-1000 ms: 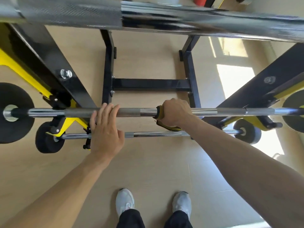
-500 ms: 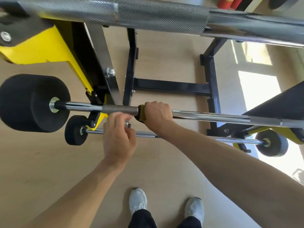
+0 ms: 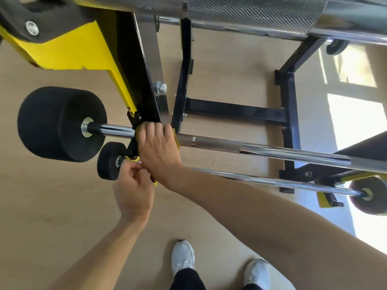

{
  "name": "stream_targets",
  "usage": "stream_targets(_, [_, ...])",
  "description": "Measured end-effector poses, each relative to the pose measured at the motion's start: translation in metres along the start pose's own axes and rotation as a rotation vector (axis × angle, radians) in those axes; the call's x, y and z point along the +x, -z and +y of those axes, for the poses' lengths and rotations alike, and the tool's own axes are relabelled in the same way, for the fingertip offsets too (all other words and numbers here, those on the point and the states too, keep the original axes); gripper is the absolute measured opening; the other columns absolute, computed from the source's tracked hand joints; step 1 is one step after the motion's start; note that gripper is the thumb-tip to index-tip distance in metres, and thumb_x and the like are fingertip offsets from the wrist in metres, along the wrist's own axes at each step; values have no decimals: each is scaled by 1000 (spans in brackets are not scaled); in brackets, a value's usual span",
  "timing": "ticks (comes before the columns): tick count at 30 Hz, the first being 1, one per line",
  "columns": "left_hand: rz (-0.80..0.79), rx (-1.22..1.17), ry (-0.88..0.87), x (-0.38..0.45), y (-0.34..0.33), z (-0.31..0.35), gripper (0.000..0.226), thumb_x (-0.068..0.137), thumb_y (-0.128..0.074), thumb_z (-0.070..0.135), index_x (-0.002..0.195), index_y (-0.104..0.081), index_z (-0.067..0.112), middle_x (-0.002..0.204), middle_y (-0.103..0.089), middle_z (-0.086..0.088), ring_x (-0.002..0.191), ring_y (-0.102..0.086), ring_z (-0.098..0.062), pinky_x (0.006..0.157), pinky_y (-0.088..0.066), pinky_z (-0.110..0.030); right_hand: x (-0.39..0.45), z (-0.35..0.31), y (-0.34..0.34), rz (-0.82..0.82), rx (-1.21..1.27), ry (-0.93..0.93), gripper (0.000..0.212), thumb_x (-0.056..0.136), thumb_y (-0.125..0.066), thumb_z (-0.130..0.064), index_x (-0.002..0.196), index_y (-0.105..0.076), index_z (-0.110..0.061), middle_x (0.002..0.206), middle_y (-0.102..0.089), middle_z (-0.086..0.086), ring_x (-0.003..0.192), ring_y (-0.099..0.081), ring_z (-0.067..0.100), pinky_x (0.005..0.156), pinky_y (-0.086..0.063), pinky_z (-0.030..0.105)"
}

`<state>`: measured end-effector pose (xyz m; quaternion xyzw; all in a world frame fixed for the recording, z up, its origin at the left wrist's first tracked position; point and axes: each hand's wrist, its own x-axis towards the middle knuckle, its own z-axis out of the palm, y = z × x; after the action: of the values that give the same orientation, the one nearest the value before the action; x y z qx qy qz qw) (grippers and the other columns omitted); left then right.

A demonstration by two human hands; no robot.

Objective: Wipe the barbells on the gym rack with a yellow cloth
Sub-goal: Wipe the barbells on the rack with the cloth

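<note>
Two hands at the left end of the rack (image 3: 144, 65), both low and close together. Right hand (image 3: 158, 146) is wrapped over the middle barbell (image 3: 261, 148), fingers (image 3: 149, 130) curled round the bar with the yellow cloth (image 3: 175, 139) trapped underneath; only a thin yellow edge of it shows on either side of the hand. It sits right where the bar meets the rack's left upright, hard against the black-and-yellow cradle. Left hand (image 3: 133, 190) hangs just below, loosely curled at the lower barbell (image 3: 272, 181) near its small black weight (image 3: 111, 161); cannot tell whether it pinches the bar or holds nothing, since the right wrist covers part of it. Large black weight (image 3: 60, 124) sits on the near bar's left end, beyond the cradle. Risks, as I judge them: knuckles or cloth could catch between bar and cradle if the stroke pushes further left; bunched cloth could snag on the bracket and pull free. A hard push along the bar might roll or shift it on its hooks, and nothing braces it if the left hand is idle. Crossed forearms limit reach, so the stretch of bar inside the cradle may get missed. Top barbell (image 3: 240, 9) hangs close to the camera, a likely head bump on standing.
</note>
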<state>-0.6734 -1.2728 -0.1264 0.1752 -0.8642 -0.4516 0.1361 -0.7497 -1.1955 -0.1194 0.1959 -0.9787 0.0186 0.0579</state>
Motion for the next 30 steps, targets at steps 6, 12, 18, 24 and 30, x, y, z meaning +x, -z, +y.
stream_targets(6, [-90,-120,170,-16,-19,-24,11,89,-48,11,91,-58,11,73,-66,-9,67,-63,-32,58,-53,-49,-25,12,-14,-5,67,133,64,105,-22,-33,156,-5,2,160,-19,24,149,-12,41,122,-8,51])
stream_targets(12, [-263,-376,325,-29,-34,-26,45,79,-60,-14,118,-57,10,106,-70,6,101,-66,-12,82,-57,-28,-75,24,-49,-152,312,252,71,101,-37,-25,158,2,-11,166,-8,10,153,1,26,124,-3,45])
stream_targets(18, [-672,-508,769,-53,-48,-64,45,60,-67,23,103,-66,8,102,-71,-10,100,-63,-25,90,-47,-45,-145,18,-112,-523,895,-109,74,94,-54,-27,158,-18,-17,163,-20,5,151,-15,26,120,-22,49])
stream_targets(24, [-676,-504,895,-56,-48,-98,26,91,-67,12,116,-68,18,109,-74,-10,108,-68,-31,85,-56,-42,-131,44,-112,-949,1537,-484,77,82,-78,-8,143,-41,-37,133,-50,-2,120,-52,22,97,-52,37])
stream_targets(30, [-604,-385,656,-21,-60,-114,21,90,-71,21,110,-69,16,103,-76,-6,99,-71,-24,84,-60,-43,-90,73,-131,-429,1389,-524,45,78,-81,-4,119,-70,-16,113,-69,6,104,-64,22,90,-57,39])
